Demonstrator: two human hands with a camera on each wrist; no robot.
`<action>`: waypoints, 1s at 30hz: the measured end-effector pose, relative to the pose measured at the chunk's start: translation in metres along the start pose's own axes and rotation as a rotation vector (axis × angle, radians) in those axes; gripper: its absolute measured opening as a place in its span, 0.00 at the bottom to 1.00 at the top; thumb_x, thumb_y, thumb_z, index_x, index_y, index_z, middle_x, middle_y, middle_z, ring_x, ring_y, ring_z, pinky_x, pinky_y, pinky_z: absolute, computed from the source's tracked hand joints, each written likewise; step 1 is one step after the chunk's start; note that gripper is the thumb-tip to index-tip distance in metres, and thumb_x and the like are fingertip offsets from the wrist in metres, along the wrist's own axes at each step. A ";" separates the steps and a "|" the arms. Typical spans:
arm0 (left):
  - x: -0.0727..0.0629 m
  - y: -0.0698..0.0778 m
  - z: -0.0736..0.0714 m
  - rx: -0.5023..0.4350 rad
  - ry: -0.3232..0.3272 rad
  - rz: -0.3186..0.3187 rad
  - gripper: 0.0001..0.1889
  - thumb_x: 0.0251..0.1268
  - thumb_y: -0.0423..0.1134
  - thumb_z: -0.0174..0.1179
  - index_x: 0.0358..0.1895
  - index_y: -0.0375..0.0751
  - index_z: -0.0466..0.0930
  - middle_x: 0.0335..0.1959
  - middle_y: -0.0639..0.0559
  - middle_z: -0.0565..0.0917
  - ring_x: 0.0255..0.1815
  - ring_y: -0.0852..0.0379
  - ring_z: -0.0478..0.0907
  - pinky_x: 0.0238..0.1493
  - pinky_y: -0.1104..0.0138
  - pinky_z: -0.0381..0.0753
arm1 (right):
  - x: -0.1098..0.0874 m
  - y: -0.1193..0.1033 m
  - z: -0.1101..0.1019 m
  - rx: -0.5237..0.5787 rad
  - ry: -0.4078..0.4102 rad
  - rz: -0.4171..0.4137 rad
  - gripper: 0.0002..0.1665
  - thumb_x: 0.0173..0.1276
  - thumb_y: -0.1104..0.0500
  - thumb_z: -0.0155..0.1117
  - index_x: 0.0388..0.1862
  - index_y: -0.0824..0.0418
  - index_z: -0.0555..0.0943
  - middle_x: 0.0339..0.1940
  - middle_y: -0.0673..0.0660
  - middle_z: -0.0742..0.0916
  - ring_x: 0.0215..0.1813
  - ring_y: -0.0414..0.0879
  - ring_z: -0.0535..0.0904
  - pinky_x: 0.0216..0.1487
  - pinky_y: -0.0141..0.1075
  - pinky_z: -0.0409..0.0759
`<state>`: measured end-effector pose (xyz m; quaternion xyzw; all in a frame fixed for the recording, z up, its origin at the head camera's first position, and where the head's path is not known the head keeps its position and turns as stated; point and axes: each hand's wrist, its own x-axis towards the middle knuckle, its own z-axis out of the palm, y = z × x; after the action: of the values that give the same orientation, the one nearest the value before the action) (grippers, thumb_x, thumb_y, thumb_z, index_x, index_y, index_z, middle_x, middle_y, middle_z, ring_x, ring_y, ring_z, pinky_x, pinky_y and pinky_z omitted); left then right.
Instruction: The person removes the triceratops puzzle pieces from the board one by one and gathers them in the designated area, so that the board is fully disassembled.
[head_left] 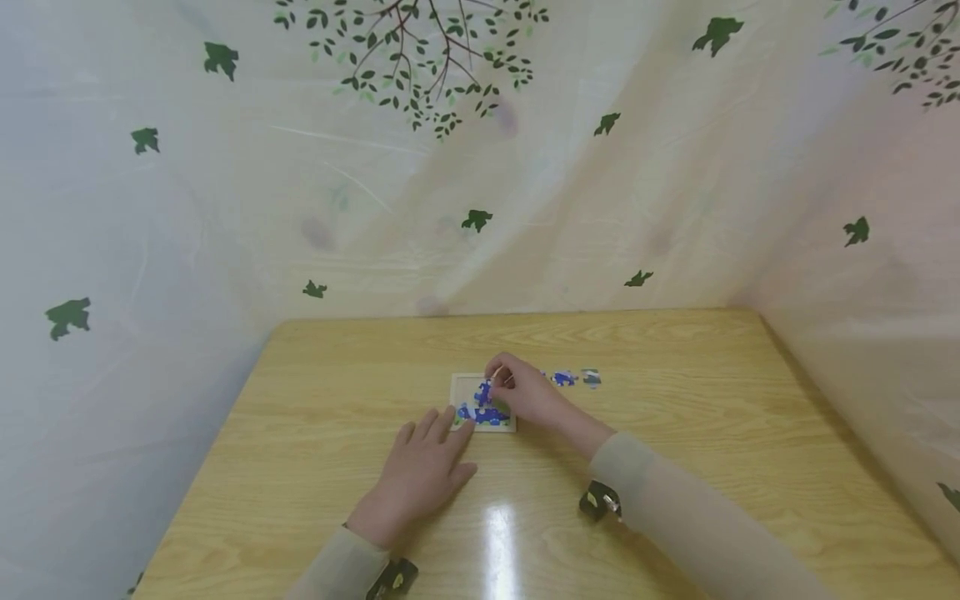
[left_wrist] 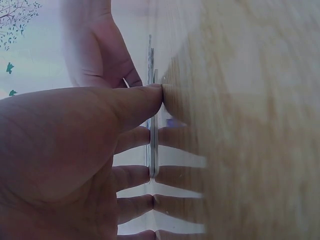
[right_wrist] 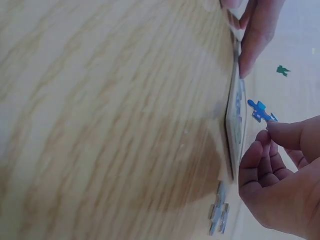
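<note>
A small puzzle board [head_left: 483,428] with a pale frame lies flat on the table; blue and green pieces [head_left: 483,415] fill its near part. Between thumb and fingertips, my right hand [head_left: 528,394] pinches a blue jigsaw puzzle piece [right_wrist: 260,111], holding it raised over the board. My left hand [head_left: 420,467] lies with its fingers spread, and its fingertips touch the board's near left edge. Seen from the left wrist, the board [left_wrist: 154,150] is edge-on against those fingers [left_wrist: 135,140].
Loose puzzle pieces [head_left: 564,378] lie on the wooden table [head_left: 337,367] right of the board, with a greyish piece [head_left: 592,377] farthest right. A pale curtain [head_left: 420,250] printed with leaves stands behind the table's far edge and along both sides.
</note>
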<state>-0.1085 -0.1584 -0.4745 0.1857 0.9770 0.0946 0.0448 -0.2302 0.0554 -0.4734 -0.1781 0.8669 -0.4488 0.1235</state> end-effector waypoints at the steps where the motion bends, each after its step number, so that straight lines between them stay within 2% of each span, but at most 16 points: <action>1: 0.000 0.000 0.000 -0.002 0.000 0.000 0.35 0.84 0.58 0.59 0.85 0.46 0.70 0.87 0.35 0.63 0.86 0.29 0.59 0.83 0.31 0.58 | 0.000 -0.001 -0.001 0.006 0.001 0.003 0.11 0.82 0.64 0.68 0.59 0.56 0.82 0.46 0.52 0.87 0.53 0.49 0.84 0.60 0.48 0.87; 6: 0.001 -0.001 0.001 -0.004 -0.001 -0.005 0.35 0.85 0.59 0.59 0.85 0.46 0.69 0.87 0.36 0.63 0.86 0.29 0.59 0.83 0.31 0.58 | -0.004 -0.003 -0.008 0.023 0.004 0.017 0.12 0.84 0.62 0.67 0.61 0.55 0.82 0.48 0.53 0.86 0.54 0.50 0.83 0.59 0.46 0.87; 14: 0.000 0.000 0.000 -0.016 -0.011 -0.010 0.35 0.85 0.59 0.59 0.86 0.46 0.69 0.87 0.35 0.62 0.87 0.29 0.58 0.83 0.31 0.57 | -0.016 0.007 -0.039 0.011 0.009 -0.012 0.12 0.85 0.63 0.64 0.62 0.57 0.85 0.47 0.54 0.86 0.49 0.50 0.83 0.46 0.42 0.85; 25: -0.001 0.001 -0.001 -0.024 -0.022 -0.016 0.35 0.85 0.59 0.58 0.86 0.46 0.68 0.88 0.36 0.61 0.87 0.30 0.57 0.84 0.31 0.55 | -0.032 0.025 -0.078 -0.044 0.058 0.002 0.15 0.85 0.63 0.63 0.66 0.62 0.84 0.48 0.57 0.86 0.51 0.52 0.84 0.50 0.43 0.86; 30: 0.000 0.002 -0.002 -0.023 -0.025 -0.014 0.35 0.85 0.59 0.58 0.86 0.46 0.68 0.88 0.36 0.61 0.87 0.30 0.56 0.84 0.31 0.56 | -0.040 0.032 -0.087 -0.054 0.073 0.025 0.12 0.83 0.64 0.66 0.61 0.64 0.83 0.50 0.59 0.87 0.51 0.53 0.85 0.50 0.43 0.87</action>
<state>-0.1077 -0.1574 -0.4726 0.1796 0.9765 0.1033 0.0599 -0.2327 0.1532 -0.4482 -0.1542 0.8848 -0.4299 0.0925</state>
